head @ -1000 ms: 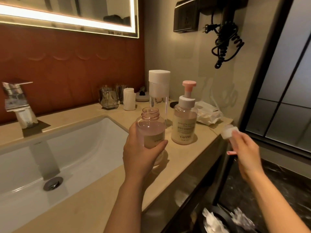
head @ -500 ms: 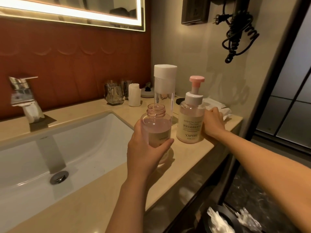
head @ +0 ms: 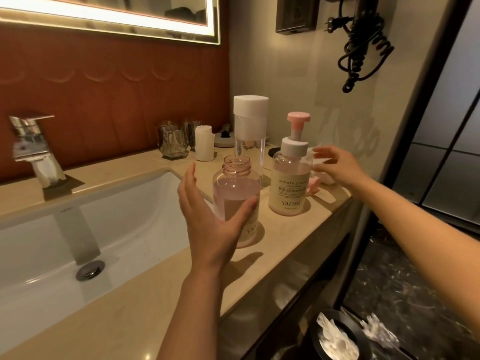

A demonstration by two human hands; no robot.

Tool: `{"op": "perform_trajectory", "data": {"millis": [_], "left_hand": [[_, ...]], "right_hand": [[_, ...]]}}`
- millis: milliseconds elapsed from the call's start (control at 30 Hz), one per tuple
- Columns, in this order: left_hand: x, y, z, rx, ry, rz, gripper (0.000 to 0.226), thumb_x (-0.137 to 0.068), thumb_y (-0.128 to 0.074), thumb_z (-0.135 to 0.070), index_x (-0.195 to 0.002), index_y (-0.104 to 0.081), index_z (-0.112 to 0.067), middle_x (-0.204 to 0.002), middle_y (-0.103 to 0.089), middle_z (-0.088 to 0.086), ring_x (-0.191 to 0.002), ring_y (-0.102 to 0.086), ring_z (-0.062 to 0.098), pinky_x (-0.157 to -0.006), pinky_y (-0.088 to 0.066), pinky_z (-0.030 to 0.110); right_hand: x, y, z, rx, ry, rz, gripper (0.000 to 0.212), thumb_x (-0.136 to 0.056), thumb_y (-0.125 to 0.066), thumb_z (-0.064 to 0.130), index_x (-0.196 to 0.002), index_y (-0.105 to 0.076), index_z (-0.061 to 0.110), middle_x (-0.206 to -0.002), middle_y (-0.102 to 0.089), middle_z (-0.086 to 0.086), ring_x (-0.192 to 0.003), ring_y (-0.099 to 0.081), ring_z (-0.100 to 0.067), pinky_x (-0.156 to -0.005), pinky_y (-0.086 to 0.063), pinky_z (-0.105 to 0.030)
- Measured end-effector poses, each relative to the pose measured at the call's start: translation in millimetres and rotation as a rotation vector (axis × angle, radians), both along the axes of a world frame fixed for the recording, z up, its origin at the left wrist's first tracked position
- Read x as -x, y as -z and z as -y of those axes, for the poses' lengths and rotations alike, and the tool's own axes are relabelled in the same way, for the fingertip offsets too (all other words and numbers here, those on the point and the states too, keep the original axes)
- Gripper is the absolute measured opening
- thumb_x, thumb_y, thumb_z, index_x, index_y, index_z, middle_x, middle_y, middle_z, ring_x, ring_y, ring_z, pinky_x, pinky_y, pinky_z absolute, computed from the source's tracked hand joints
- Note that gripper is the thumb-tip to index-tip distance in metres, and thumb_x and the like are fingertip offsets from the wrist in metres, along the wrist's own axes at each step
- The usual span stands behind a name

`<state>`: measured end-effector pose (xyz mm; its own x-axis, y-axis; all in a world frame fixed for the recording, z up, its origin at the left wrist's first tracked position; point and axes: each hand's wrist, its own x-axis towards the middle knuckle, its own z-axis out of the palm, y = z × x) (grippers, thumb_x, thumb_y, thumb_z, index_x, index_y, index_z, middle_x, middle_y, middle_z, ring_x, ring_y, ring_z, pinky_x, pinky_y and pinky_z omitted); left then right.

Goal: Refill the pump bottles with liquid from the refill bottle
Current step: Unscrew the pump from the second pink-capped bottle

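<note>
Delta vs half a second back: left hand (head: 207, 219) has let go of the open bottle (head: 235, 201). Fingers are now straight and spread at its left, thumb across its front (contact unclear). The bottle stands upright on the counter (head: 130, 320) near the sink (head: 78, 229), neck uncapped, pink liquid about two thirds up.

Right hand (head: 340, 167) was tucked behind the pump bottle (head: 291, 178). It's now raised beside that bottle's white collar, fingers splayed, holding nothing. A loose pump head (head: 314, 184) lies on the counter below it, partly hidden.

Counts:
- 3 bottles: 2 labelled YAPING, 1 tall clear bottle (head: 250, 113) with a white cap standing behind them
- 1 pump fitted, 1 off
- 1 faucet (head: 33, 149)
- glass tumblers (head: 173, 141) at the back wall: at least 2, too blurred for an exact count
</note>
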<state>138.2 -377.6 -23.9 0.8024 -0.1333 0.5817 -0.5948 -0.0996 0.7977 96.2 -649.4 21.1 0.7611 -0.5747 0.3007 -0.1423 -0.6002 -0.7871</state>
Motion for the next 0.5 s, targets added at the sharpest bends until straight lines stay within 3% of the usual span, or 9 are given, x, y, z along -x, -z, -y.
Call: {"op": "perform_trajectory", "data": {"millis": [67, 133, 233, 333, 433, 500], "left_hand": [[0, 0, -3, 0.097, -0.059, 0.122, 0.078, -0.068, -0.055, -0.067, -0.127, -0.037, -0.02, -0.128, -0.038, 0.004, -0.118, -0.04, 0.017, -0.097, -0.038, 0.028], [0, 0, -5, 0.141, -0.105, 0.228, 0.048, -0.077, -0.048, -0.054, -0.102, -0.047, -0.013, -0.101, -0.046, 0.005, -0.092, -0.046, 0.017, -0.078, -0.04, 0.022], [1, 3, -7, 0.117, -0.051, 0.311, 0.036, -0.084, -0.042, -0.044, -0.071, -0.051, -0.011, -0.068, -0.046, -0.003, -0.068, -0.044, 0.005, -0.063, -0.034, 0.014], [-3, 11, -6, 0.039, -0.002, 0.323, 0.043, -0.084, -0.044, -0.043, -0.063, -0.059, -0.008, -0.062, -0.052, -0.008, -0.063, -0.048, 0.004, -0.058, -0.038, 0.016], [-4, 16, -4, -0.063, 0.022, 0.323, 0.039, -0.082, -0.049, -0.044, -0.069, -0.067, -0.012, -0.07, -0.061, -0.005, -0.067, -0.054, 0.009, -0.056, -0.048, 0.034], [-3, 15, -2, -0.134, 0.041, 0.27, 0.038, -0.08, -0.049, -0.047, -0.076, -0.071, -0.017, -0.076, -0.062, -0.01, -0.072, -0.056, 0.007, -0.059, -0.051, 0.037]], "right_hand": [[3, -7, -1, -0.153, -0.06, 0.111, 0.031, -0.093, -0.053, 0.015, -0.124, -0.054, 0.014, -0.115, -0.06, 0.001, -0.113, -0.055, -0.024, -0.095, -0.044, -0.038], [4, -14, -10, -0.272, -0.092, 0.217, 0.03, -0.097, -0.045, 0.026, -0.122, -0.055, 0.013, -0.114, -0.061, -0.002, -0.114, -0.054, -0.027, -0.095, -0.042, -0.039], [4, -21, -31, -0.23, -0.189, 0.208, 0.053, -0.088, -0.047, 0.053, -0.125, -0.054, 0.015, -0.121, -0.059, 0.001, -0.113, -0.054, -0.02, -0.092, -0.043, -0.033], [-1, -17, -50, -0.07, -0.265, 0.108, 0.064, -0.082, -0.06, 0.053, -0.132, -0.046, 0.016, -0.125, -0.054, 0.005, -0.113, -0.052, -0.014, -0.085, -0.042, -0.024], [-2, -8, -60, 0.055, -0.219, 0.077, 0.055, -0.075, -0.071, 0.04, -0.121, -0.044, 0.026, -0.114, -0.053, 0.008, -0.105, -0.052, -0.013, -0.085, -0.043, -0.029], [0, -4, -61, 0.075, -0.202, 0.101, 0.058, -0.073, -0.072, 0.041, -0.121, -0.044, 0.027, -0.113, -0.053, 0.009, -0.105, -0.053, -0.012, -0.086, -0.044, -0.03]]}}
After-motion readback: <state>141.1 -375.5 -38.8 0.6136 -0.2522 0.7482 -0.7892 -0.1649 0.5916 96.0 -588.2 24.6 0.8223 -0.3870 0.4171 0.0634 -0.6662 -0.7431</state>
